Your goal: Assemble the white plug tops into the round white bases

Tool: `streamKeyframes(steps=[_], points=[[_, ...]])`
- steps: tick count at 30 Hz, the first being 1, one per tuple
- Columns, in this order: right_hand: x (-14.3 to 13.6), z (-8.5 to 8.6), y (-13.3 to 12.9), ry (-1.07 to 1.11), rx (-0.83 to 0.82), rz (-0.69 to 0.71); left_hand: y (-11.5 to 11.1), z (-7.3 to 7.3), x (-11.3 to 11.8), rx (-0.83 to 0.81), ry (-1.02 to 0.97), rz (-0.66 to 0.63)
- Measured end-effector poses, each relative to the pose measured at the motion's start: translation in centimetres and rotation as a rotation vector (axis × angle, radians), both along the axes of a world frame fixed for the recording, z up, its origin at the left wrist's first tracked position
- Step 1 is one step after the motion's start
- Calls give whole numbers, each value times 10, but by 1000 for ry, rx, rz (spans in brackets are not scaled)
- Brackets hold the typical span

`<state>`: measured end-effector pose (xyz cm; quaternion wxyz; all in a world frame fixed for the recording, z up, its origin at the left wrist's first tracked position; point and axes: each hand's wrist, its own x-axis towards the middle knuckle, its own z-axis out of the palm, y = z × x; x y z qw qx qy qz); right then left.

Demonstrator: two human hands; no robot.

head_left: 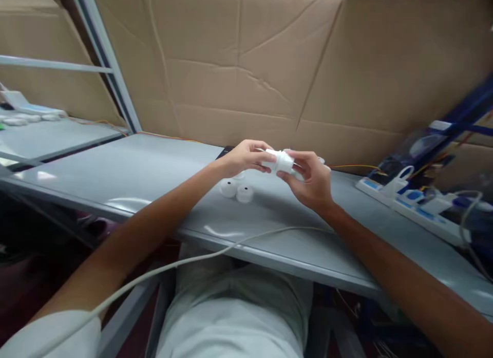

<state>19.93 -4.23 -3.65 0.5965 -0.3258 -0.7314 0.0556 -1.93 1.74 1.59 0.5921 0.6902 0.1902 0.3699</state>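
Note:
A white, roughly cylindrical plastic piece (pixel 284 163) is held above the grey table between my two hands. My left hand (pixel 252 158) is closed on its left end, thumb and fingers pinching it. On the right end, the fingers of my right hand (pixel 310 178) are wrapped round it. A raised ring shows near its middle; whether it is one part or two joined, I cannot tell. Below my left hand stand two small white round pieces, one (pixel 228 188) with a dark dot on top and another (pixel 245 193) beside it. More white pieces are partly hidden behind my hands.
A white power strip (pixel 416 214) with plugs and cables lies at the right on the grey table (pixel 154 168). A pale cable (pixel 215 253) runs across the front edge and over my lap. Cardboard (pixel 239 65) walls the back. Another table with white items (pixel 29 117) stands left.

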Motion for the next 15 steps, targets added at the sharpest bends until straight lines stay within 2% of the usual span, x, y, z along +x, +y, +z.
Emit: streamKeyframes(steps=[9,15], points=[[2,-2,1,-138,137,-71,-5,0,2,22,197,64],[4,3,-2,-233,153,-117,-6,0,3,50,196,50]])
